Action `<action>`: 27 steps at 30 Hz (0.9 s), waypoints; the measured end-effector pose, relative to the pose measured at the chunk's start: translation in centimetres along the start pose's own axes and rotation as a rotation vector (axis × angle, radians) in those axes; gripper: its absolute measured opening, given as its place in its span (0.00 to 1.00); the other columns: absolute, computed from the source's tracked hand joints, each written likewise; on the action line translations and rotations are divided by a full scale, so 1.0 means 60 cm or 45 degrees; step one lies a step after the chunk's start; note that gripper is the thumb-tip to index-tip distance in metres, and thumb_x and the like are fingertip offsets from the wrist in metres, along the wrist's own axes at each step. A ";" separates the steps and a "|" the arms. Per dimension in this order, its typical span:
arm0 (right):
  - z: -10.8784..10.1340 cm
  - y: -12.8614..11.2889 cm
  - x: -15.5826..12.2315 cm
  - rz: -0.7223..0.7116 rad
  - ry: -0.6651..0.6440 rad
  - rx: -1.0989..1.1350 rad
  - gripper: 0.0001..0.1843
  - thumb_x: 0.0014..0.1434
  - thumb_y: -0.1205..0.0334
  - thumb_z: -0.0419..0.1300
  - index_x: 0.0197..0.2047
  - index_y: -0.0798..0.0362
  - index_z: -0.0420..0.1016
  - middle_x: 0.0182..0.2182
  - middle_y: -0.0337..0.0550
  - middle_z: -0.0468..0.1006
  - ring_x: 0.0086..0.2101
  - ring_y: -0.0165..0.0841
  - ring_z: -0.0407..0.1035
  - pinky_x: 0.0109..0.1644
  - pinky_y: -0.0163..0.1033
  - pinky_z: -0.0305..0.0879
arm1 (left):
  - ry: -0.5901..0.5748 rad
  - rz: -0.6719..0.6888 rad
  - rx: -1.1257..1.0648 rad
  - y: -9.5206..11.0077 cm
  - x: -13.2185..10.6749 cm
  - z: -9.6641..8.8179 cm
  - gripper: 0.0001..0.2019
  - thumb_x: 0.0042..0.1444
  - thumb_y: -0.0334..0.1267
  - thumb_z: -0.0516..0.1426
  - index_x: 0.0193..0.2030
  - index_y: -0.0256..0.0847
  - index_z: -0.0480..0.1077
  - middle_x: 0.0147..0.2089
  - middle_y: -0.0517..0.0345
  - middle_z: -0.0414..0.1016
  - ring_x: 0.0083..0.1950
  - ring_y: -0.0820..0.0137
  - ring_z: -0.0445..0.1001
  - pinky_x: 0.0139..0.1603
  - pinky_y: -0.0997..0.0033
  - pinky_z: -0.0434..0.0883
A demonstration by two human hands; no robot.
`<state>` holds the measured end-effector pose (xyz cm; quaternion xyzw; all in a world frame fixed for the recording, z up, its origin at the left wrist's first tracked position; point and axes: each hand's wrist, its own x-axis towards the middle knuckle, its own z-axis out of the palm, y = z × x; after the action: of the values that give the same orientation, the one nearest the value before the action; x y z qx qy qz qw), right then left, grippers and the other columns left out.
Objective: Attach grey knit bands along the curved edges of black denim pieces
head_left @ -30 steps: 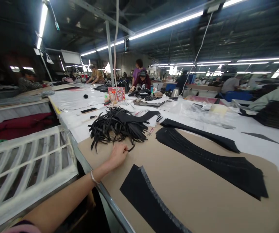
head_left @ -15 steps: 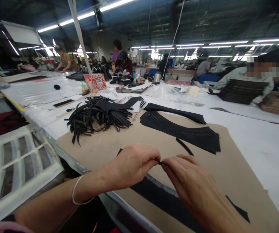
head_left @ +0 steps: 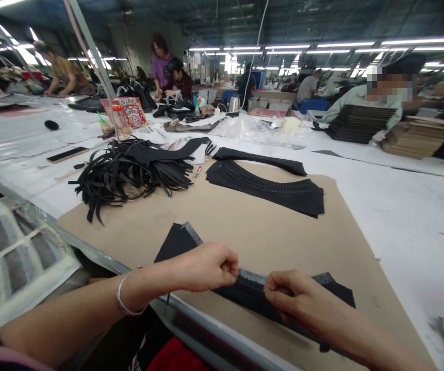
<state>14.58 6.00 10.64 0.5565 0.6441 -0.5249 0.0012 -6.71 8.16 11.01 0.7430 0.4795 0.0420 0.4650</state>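
A curved black piece [head_left: 175, 245] lies on tan board in front of me, with a greyish band [head_left: 250, 275] along its upper edge. Over its middle, my left hand [head_left: 216, 265] is closed in a pinch. To the right of it, my right hand [head_left: 289, 296] pinches too, fingers curled at the band. A narrow black strip [head_left: 250, 286] seems to run between both hands; against the black piece it is hard to make out, and my fingers hide much of it.
Beyond the hands are a heap of black strips [head_left: 132, 175] and stacked curved black pieces [head_left: 264, 188]. A red packet [head_left: 132, 112] stands farther back. At right, a person [head_left: 361, 98] sits behind dark stacked sheets [head_left: 364, 123]. A white slatted frame [head_left: 24, 257] is at lower left.
Both hands have come down from above the board to the curved piece's banded edge and moved slightly apart. The strip end that stuck up behind my right hand no longer shows there.
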 end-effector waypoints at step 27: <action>0.009 0.024 0.025 0.067 0.320 -0.422 0.12 0.56 0.64 0.51 0.22 0.52 0.65 0.20 0.38 0.69 0.24 0.28 0.60 0.28 0.35 0.47 | 0.131 -0.087 0.138 -0.022 0.045 0.029 0.04 0.46 0.33 0.55 0.27 0.40 0.72 0.22 0.63 0.70 0.25 0.73 0.66 0.24 0.76 0.55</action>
<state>14.73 6.46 8.58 0.6265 0.7018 -0.3381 0.0263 -5.27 9.16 8.01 0.7471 0.5294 0.0381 0.4001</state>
